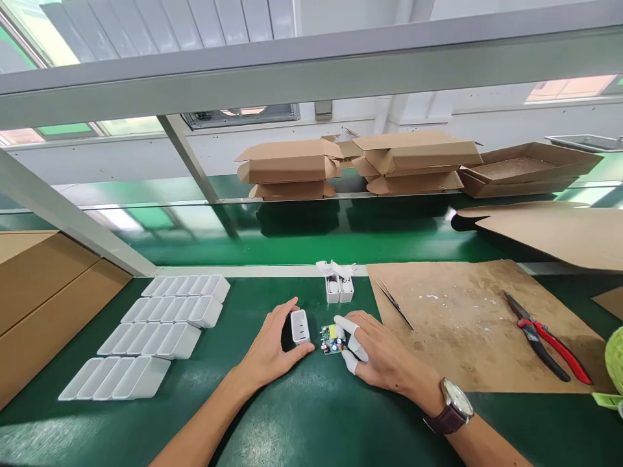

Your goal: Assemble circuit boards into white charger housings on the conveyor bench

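Between the thumb and fingers of my left hand (269, 345) stands a white charger housing (300, 326), its slotted end facing up. My right hand (382, 349) wears white finger cots and pinches the right edge of a small circuit board (331, 339), which carries a yellow block and several other parts. A narrow gap separates the board from the housing. Just beyond my hands, two small white open boxes (339, 288) stand side by side with parts inside them. The fingertips behind the housing are partly hidden.
Rows of white plastic housings (160, 340) lie on the green bench at left. On a cardboard sheet (452, 357) at right are tweezers (396, 305) and red-and-black pliers (545, 337). Cardboard boxes (292, 170) sit behind the conveyor (292, 240). A metal beam (311, 71) crosses above.
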A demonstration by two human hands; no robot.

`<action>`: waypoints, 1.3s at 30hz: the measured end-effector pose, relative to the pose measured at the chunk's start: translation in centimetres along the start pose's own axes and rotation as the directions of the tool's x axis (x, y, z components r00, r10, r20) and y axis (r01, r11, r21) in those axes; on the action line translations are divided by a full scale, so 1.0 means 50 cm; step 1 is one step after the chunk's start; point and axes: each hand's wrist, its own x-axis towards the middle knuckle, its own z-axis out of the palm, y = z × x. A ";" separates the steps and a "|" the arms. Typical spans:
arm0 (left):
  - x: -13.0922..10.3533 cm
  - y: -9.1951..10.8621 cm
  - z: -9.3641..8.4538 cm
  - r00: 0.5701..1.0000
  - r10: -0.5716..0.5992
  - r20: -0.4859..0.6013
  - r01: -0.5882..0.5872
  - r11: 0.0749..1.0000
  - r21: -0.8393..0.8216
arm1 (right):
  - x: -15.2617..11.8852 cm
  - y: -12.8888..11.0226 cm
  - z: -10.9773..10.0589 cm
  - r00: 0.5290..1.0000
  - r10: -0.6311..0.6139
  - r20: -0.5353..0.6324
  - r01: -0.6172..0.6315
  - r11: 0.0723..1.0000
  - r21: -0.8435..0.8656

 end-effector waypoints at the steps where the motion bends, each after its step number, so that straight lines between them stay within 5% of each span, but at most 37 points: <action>1: 0.001 0.000 0.001 1.000 -0.018 -0.010 0.018 1.000 0.002 | 0.002 -0.004 0.001 0.999 -0.004 -0.038 0.004 1.000 -0.006; 4: 0.000 0.001 0.007 0.999 -0.020 -0.045 0.019 1.000 -0.025 | 0.008 -0.017 0.001 0.986 -0.020 -0.163 0.017 1.000 -0.021; 8: -0.006 0.012 0.018 0.982 0.167 -0.088 -0.173 0.983 -0.059 | 0.010 -0.038 -0.002 0.952 -0.061 -0.301 0.058 0.998 -0.019; 13: -0.008 0.025 0.022 0.936 0.332 -0.113 -0.333 0.943 0.010 | 0.010 -0.057 -0.003 0.957 -0.125 -0.260 0.094 0.987 -0.129; 39: -0.007 0.027 0.023 0.929 0.364 -0.059 -0.357 0.928 0.105 | 0.008 -0.064 0.001 0.969 -0.115 -0.220 0.093 0.990 -0.108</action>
